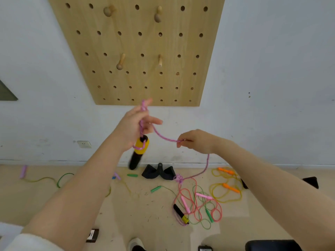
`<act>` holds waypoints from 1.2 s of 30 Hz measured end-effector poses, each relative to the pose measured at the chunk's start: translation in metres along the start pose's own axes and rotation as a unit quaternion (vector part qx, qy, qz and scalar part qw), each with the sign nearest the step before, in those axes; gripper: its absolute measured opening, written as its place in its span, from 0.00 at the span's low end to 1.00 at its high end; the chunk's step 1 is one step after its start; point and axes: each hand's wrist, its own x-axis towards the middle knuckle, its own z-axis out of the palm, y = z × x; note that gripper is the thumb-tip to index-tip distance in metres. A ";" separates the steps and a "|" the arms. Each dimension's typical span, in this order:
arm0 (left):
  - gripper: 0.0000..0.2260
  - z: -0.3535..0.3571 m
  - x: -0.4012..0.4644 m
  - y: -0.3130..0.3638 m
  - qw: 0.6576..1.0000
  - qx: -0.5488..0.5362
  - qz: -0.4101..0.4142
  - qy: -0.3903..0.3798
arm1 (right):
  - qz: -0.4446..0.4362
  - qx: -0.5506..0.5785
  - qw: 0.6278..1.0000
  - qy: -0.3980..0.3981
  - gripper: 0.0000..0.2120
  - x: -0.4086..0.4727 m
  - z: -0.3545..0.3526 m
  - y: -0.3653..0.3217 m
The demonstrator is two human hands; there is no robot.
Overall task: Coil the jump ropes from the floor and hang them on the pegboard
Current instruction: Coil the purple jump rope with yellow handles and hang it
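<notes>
My left hand (136, 124) holds a pink-purple braided jump rope (163, 136) up in front of the wall, with loops wound round its fingers. One yellow and black handle (138, 153) hangs just below that hand. My right hand (195, 141) pinches the same rope a short way to the right. From there the rope drops to a knot (178, 178) on the floor and runs on to its other black and yellow handle (181, 213). The wooden pegboard (137, 51) hangs above, with bare pegs (121, 61).
Several other jump ropes lie tangled on the floor: pink (195, 205) and green at the right, yellow with orange handles (230, 187) further right, and yellow-green with a purple handle (23, 171) at the left. A black object (158, 173) stands against the wall.
</notes>
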 end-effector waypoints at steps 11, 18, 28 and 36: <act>0.21 0.040 -0.014 -0.015 0.983 0.079 -0.100 -0.130 | -0.087 -0.058 0.977 0.188 0.14 -0.011 -0.048 -0.042; 0.13 0.023 -0.027 0.016 0.955 -0.157 -0.013 -0.250 | -0.101 0.421 0.881 0.189 0.08 -0.012 -0.051 0.001; 0.16 -0.027 -0.002 -0.016 0.997 0.061 -0.044 -0.024 | -0.159 -0.170 0.969 -0.086 0.12 0.017 0.006 -0.096; 0.24 -0.041 -0.019 0.016 0.980 -0.079 -0.119 -0.137 | -0.089 0.293 0.930 0.201 0.07 0.053 -0.037 -0.085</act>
